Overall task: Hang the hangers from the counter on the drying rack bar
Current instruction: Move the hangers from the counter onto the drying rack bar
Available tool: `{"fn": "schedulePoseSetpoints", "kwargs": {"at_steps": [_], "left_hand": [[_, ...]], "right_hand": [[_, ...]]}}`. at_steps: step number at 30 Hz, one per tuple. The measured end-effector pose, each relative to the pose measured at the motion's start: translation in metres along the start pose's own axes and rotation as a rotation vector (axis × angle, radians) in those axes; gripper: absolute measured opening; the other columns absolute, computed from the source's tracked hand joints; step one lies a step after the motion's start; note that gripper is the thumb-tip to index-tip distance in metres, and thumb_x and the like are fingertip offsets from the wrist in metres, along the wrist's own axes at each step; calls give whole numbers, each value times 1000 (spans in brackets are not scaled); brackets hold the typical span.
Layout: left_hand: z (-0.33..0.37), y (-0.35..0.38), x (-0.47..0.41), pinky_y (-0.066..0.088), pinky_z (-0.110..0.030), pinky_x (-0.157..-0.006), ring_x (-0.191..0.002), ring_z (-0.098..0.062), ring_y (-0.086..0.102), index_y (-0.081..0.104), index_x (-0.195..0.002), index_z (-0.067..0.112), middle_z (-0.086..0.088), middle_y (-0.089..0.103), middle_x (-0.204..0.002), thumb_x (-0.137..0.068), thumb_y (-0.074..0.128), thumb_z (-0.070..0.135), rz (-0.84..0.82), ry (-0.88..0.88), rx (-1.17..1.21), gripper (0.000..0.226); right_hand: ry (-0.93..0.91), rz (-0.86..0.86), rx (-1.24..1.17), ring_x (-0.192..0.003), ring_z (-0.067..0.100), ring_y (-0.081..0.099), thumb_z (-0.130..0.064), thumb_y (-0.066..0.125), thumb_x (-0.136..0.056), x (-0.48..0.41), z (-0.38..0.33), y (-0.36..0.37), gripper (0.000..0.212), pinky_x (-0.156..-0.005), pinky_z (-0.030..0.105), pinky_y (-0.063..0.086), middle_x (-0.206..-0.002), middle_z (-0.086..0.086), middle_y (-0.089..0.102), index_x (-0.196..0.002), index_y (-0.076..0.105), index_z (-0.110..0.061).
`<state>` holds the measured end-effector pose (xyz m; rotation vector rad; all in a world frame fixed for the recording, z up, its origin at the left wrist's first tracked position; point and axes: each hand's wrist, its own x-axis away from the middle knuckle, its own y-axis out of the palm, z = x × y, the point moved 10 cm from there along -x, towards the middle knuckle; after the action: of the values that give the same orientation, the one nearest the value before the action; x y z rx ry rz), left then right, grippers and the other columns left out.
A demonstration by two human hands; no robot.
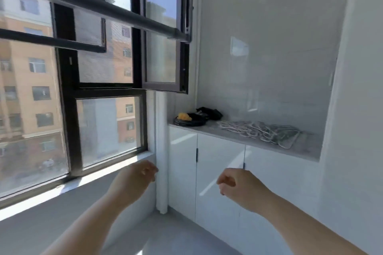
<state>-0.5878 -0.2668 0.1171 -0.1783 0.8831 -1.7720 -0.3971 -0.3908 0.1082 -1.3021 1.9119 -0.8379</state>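
Left hand (pixel 136 180), right hand (pixel 238 188): loosely curled, empty | hangers (pixel 259 130) piled on counter (pixel 306 148), black bundle (pixel 208 113) near | drying rack bar (pixel 103 9) overhead

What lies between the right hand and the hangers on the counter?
Head view: only white cabinet doors and the front edge of the counter lie between the right hand and the hangers; nothing else.

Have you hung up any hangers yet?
Nothing looks done: the bar is bare where it shows. Nothing is in hand either; the left hand and right hand are empty. The hangers lie in a pile on the counter, all waiting to be hung.
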Motion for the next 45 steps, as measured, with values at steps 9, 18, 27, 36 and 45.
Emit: {"fn": "schedulePoseSetpoints", "kwargs": {"at_steps": [9,18,27,36,45], "left_hand": [[53,203,-192,46,-27,-76,-88,-23,62,52,-70,32,-2,63,-86,-89,46,8,-247,107,76,31],[77,359,-297,39,-14,-56,-83,-19,58,53,-75,31,2,61,-90,-88,44,10,-345,137,60,25],[66,447,-422,34,-21,-73,-97,-19,56,65,-95,18,-4,65,-110,-90,45,10,-220,14,34,22],[60,498,-517,33,-23,-75,-98,-21,56,64,-104,10,-10,65,-109,-90,50,10,-126,-147,63,21],[72,534,-619,39,-38,-95,-118,-32,48,40,-133,11,-10,50,-133,-91,49,24,-85,-267,143,45]], "right_hand": [[343,195,54,-76,11,51,-17,47,-89,-102,212,-76,8,-58,16,38,-80,-14,50,-88,51,-25],[541,246,46,-85,12,48,-17,45,-91,-168,354,-89,24,-71,18,36,-98,-8,51,-113,55,-16],[498,272,243,-128,18,34,-21,44,-94,-308,463,-129,41,-97,24,35,-136,0,42,-133,38,-16],[327,167,504,-143,25,-10,-41,34,-97,-458,534,-139,64,-115,40,-5,-156,9,-7,-148,2,-22],[374,262,592,-97,30,67,-44,35,-67,-487,560,-135,55,-73,49,54,-107,10,70,-95,73,-17]]}}
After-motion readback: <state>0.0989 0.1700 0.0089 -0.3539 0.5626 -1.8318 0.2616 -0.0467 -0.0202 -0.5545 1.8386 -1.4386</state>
